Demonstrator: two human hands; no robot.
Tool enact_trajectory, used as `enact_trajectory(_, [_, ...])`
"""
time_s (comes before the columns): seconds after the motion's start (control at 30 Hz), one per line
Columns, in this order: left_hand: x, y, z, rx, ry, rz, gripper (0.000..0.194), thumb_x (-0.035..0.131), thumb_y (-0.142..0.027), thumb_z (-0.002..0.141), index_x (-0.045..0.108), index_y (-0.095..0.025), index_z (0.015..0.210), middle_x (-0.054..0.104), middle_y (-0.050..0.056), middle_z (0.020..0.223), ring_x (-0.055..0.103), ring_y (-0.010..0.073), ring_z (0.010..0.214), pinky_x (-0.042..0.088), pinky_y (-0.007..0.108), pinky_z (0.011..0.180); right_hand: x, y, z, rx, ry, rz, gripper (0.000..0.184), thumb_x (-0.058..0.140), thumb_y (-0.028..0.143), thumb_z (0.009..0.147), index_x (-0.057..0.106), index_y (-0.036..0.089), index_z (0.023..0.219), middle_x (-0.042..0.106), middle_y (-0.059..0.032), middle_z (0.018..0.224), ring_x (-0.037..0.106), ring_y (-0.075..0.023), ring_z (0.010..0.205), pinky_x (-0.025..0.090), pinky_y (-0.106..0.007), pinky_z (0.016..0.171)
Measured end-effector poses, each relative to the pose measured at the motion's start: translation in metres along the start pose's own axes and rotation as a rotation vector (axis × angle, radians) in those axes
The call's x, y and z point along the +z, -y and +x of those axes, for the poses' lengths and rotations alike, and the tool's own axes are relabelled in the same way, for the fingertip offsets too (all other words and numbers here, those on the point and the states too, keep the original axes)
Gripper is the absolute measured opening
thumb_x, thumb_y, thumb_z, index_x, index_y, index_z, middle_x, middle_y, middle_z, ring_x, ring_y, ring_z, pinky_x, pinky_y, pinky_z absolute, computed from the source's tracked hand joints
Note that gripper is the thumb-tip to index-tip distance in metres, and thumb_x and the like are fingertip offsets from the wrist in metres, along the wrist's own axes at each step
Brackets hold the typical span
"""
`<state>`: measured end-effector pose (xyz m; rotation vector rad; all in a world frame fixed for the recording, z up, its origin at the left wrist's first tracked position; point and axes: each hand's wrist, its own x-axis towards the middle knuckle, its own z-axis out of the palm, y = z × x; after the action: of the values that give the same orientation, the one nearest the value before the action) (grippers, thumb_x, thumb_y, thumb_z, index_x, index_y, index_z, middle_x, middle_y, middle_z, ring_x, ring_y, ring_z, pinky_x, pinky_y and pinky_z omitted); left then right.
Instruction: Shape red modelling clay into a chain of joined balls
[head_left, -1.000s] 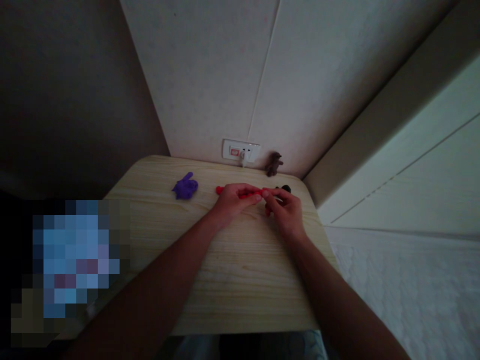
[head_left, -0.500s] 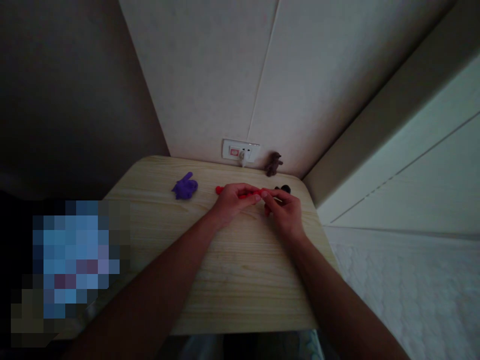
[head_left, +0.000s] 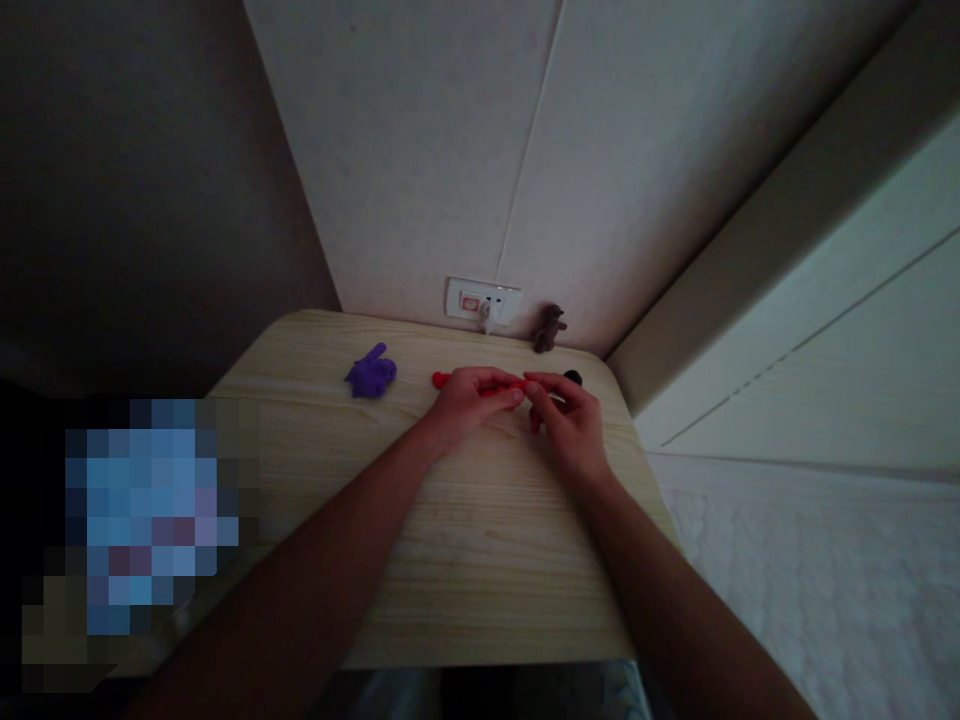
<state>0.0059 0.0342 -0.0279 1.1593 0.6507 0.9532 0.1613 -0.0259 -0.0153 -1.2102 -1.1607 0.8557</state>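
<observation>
Over the back half of the wooden table [head_left: 480, 560], my left hand [head_left: 471, 402] is closed around a red piece of modelling clay [head_left: 491, 392], partly hidden by the fingers. My right hand [head_left: 570, 415] pinches the red clay's right end between thumb and forefinger, so the fingertips of both hands nearly meet. A red bit [head_left: 440, 380] shows just left of my left hand. Another small red bit [head_left: 535, 422] peeks out under my right hand; whether these bits join the held piece I cannot tell.
Left of my hands lies a purple clay shape [head_left: 371, 374]. A brown clay figure [head_left: 549, 328] stands at the back edge by the wall, and a black lump [head_left: 573, 378] is partly behind my right hand. A socket with a plug [head_left: 483, 302] sits low on the wall.
Both hands stay in nearly the same place on the red clay. The fingers of my right hand shift slightly and cover more of the black lump.
</observation>
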Motion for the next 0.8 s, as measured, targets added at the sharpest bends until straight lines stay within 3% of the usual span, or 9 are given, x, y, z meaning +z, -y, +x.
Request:
enact_trajectory(0.1, [-0.001, 0.000, 0.001, -0.007, -0.003, -0.014, 0.037, 0.094, -0.039, 0.065, 0.083, -0.014, 0.091, 0.079, 0.006, 0.087, 0.067, 0.0145, 0.079, 0.053, 0.032, 0.082, -0.004, 0.002, 0.002, 0.008, 0.038, -0.014, 0.038, 0.083, 0.051, 0.083, 0.080, 0.019, 0.102, 0.070, -0.0005, 0.076, 0.056, -0.0095, 0.053, 0.045, -0.025, 0.048])
enact_trajectory(0.33, [-0.002, 0.000, 0.001, -0.031, 0.002, -0.056, 0.034, 0.094, -0.035, 0.063, 0.083, -0.014, 0.088, 0.079, 0.006, 0.086, 0.066, 0.0144, 0.079, 0.052, 0.033, 0.084, -0.016, 0.000, 0.006, -0.074, 0.187, -0.142, 0.039, 0.076, 0.051, 0.091, 0.077, 0.020, 0.115, 0.075, -0.0040, 0.092, 0.061, -0.0104, 0.061, 0.050, -0.026, 0.054])
enact_trajectory(0.53, [-0.003, -0.002, 0.001, -0.047, 0.025, -0.090, 0.030, 0.092, -0.032, 0.063, 0.082, -0.013, 0.083, 0.076, 0.005, 0.078, 0.063, 0.0132, 0.073, 0.048, 0.033, 0.078, -0.016, 0.005, 0.007, -0.086, 0.219, -0.076, 0.034, 0.081, 0.048, 0.087, 0.077, 0.019, 0.104, 0.073, -0.0010, 0.078, 0.061, -0.0110, 0.058, 0.051, -0.026, 0.054])
enact_trajectory(0.8, [-0.005, -0.005, 0.000, -0.086, 0.045, -0.088, 0.028, 0.091, -0.029, 0.060, 0.082, -0.013, 0.081, 0.075, 0.005, 0.075, 0.063, 0.0136, 0.071, 0.046, 0.033, 0.076, -0.018, 0.008, 0.008, -0.043, 0.261, -0.014, 0.033, 0.087, 0.048, 0.081, 0.077, 0.021, 0.097, 0.076, -0.0018, 0.080, 0.063, -0.0117, 0.058, 0.054, -0.027, 0.055])
